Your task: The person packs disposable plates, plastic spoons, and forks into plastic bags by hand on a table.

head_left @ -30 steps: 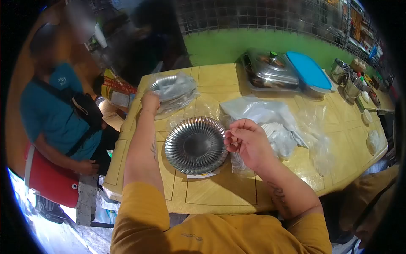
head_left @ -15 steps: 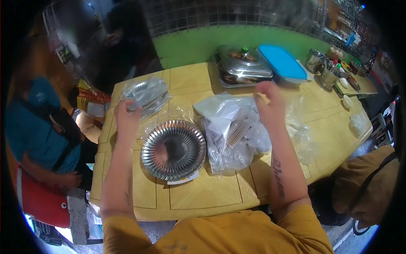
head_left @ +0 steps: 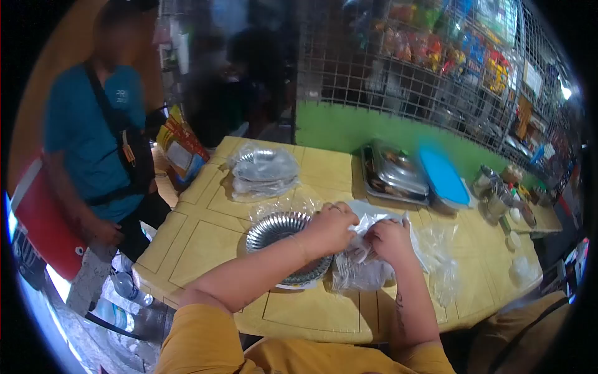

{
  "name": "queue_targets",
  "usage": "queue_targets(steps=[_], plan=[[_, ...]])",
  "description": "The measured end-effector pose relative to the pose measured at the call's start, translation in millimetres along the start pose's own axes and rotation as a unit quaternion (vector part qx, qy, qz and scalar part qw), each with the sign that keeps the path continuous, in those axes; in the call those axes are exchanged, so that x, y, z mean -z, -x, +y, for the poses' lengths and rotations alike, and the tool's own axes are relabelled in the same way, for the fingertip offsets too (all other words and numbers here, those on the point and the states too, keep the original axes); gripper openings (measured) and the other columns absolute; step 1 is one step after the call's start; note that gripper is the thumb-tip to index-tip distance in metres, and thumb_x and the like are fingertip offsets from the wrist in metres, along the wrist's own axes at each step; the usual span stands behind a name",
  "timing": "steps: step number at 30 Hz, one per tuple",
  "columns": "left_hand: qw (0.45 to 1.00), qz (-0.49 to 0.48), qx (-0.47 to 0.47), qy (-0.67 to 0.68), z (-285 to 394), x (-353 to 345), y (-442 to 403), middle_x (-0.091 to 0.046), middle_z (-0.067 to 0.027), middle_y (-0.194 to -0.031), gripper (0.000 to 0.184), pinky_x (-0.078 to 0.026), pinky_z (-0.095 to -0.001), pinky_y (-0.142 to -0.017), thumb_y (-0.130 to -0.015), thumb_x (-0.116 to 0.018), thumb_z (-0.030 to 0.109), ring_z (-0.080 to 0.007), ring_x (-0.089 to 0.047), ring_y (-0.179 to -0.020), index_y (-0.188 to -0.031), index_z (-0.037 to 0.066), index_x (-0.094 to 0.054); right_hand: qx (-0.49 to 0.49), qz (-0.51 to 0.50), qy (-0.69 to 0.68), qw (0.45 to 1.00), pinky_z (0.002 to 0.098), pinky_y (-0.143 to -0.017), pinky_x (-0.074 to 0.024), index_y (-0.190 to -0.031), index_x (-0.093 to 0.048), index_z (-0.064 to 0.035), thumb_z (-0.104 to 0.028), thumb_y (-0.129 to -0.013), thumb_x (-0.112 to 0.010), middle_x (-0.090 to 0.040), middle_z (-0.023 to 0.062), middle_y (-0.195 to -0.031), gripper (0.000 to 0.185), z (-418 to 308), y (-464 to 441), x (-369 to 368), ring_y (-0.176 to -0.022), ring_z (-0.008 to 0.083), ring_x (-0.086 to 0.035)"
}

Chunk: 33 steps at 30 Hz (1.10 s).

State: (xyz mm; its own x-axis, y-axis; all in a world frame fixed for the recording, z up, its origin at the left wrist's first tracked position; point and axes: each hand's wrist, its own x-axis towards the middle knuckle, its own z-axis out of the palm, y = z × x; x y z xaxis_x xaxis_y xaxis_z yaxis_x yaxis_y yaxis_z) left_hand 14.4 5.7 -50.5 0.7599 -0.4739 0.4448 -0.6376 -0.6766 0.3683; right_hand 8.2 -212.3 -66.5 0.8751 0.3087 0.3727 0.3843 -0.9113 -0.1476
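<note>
Both hands work close together over the table, just beyond the right side of a silver fluted plate that the left forearm partly crosses. The left hand is narrow, its fingers seemingly pinching a white plastic bag; the right hand curls over the same bag's near edge, though whether it grips anything cannot be told. A white bundle in clear plastic lies just below them. The step in hand looks like opening or parting the bag; the next move calls for a light, firm pinch, as thin plastic may slip.
</note>
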Motion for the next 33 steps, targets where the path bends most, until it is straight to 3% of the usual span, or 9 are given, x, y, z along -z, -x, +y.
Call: queue_targets(steps=[2, 5, 8, 11, 14, 20, 26, 29, 33], plan=[[0.999, -0.015, 0.002, -0.039, 6, -9, -4, -0.058, -0.0128, -0.120, 0.026, -0.045, -0.0495, -0.094, -0.080, -0.071, 0.022, -0.0372, -0.053, -0.114, -0.105, 0.014, -0.069, -0.022, 0.004, -0.053, 0.998, 0.0669, -0.102, -0.0301, -0.091, -0.074, -0.0158, -0.024, -0.075, -0.069, -0.070, 0.0051, -0.098, 0.019, -16, 1, 17, -0.110, 0.0296, -0.061], [0.997, -0.043, -0.009, -0.069, 12, -14, -4, -0.058, -0.0123, -0.118, 0.025, -0.044, -0.0517, -0.095, -0.080, -0.069, 0.022, -0.0388, -0.053, -0.112, -0.103, 0.016, -0.070, -0.013, -0.059, 0.005, 0.998, 0.0687, -0.102, -0.0293, -0.090, -0.073, -0.0157, -0.023, -0.073, -0.069, -0.068, 0.0034, -0.101, 0.019, -20, 2, 13, -0.111, 0.0296, -0.060], [0.992, -0.099, -0.007, -0.072, 12, -14, -7, -0.057, -0.0111, -0.118, 0.024, -0.045, -0.0538, -0.093, -0.079, -0.069, 0.023, -0.0380, -0.053, -0.111, -0.102, 0.017, -0.070, -0.028, -0.046, 0.006, 0.999, 0.0704, -0.103, -0.0274, -0.089, -0.073, -0.0159, -0.021, -0.075, -0.069, -0.067, 0.0025, -0.104, 0.016, -18, -1, 5, -0.110, 0.0294, -0.059], [0.990, -0.104, -0.004, -0.092, 10, -14, -8, -0.057, -0.0106, -0.114, 0.022, -0.045, -0.0534, -0.092, -0.079, -0.068, 0.023, -0.0367, -0.053, -0.111, -0.099, 0.017, -0.071, -0.028, -0.021, -0.018, 0.999, 0.0642, -0.100, -0.0317, -0.083, -0.073, -0.0165, -0.019, -0.076, -0.068, -0.067, 0.0023, -0.099, 0.009, -16, 0, -1, -0.107, 0.0267, -0.060], [0.988, -0.102, -0.010, -0.116, 10, -14, -11, -0.059, -0.0099, -0.110, 0.019, -0.045, -0.0526, -0.091, -0.079, -0.067, 0.023, -0.0352, -0.054, -0.110, -0.096, 0.017, -0.071, -0.035, -0.020, -0.061, 0.997, 0.0685, -0.101, -0.0293, -0.086, -0.071, -0.0136, -0.014, -0.079, -0.063, -0.066, 0.0047, -0.102, 0.010, -13, -1, 1, -0.108, 0.0293, -0.059], [0.991, -0.035, -0.043, -0.123, -1, -25, -16, -0.062, -0.0092, -0.104, 0.014, -0.047, -0.0513, -0.084, -0.078, -0.067, 0.023, -0.0332, -0.058, -0.104, -0.088, 0.014, -0.071, -0.032, -0.037, -0.132, 0.990, 0.0646, -0.101, -0.0321, -0.092, -0.068, -0.0106, -0.017, -0.083, -0.064, -0.065, 0.0069, -0.105, 0.012, 8, -3, 0, -0.108, 0.0297, -0.059], [0.992, 0.003, -0.029, -0.119, 9, -21, -26, -0.065, -0.0086, -0.096, 0.015, -0.047, -0.0486, -0.081, -0.078, -0.068, 0.024, -0.0332, -0.061, -0.097, -0.088, 0.012, -0.070, -0.004, -0.001, -0.364, 0.931, 0.0642, -0.100, -0.0313, -0.096, -0.069, -0.0108, -0.030, -0.076, -0.078, -0.066, 0.0084, -0.109, 0.028, 7, 1, 12, -0.109, 0.0304, -0.059], [0.994, 0.028, -0.032, -0.098, 11, -22, -31, -0.066, -0.0092, -0.093, 0.018, -0.048, -0.0483, -0.078, -0.076, -0.071, 0.026, -0.0337, -0.062, -0.094, -0.087, 0.012, -0.069, -0.030, 0.003, -0.155, 0.987, 0.0653, -0.102, -0.0287, -0.100, -0.069, -0.0123, -0.031, -0.072, -0.081, -0.067, 0.0073, -0.109, 0.036, -12, 4, 26, -0.110, 0.0313, -0.060], [0.998, 0.023, -0.027, -0.049, 18, -16, -38, -0.065, -0.0122, -0.090, 0.022, -0.049, -0.0478, -0.074, -0.075, -0.075, 0.027, -0.0351, -0.062, -0.090, -0.084, 0.009, -0.066, -0.047, -0.002, -0.136, 0.990, 0.0685, -0.105, -0.0237, -0.103, -0.068, -0.0136, -0.030, -0.070, -0.081, -0.068, 0.0069, -0.107, 0.039, -3, 2, 19, -0.112, 0.0318, -0.059]])
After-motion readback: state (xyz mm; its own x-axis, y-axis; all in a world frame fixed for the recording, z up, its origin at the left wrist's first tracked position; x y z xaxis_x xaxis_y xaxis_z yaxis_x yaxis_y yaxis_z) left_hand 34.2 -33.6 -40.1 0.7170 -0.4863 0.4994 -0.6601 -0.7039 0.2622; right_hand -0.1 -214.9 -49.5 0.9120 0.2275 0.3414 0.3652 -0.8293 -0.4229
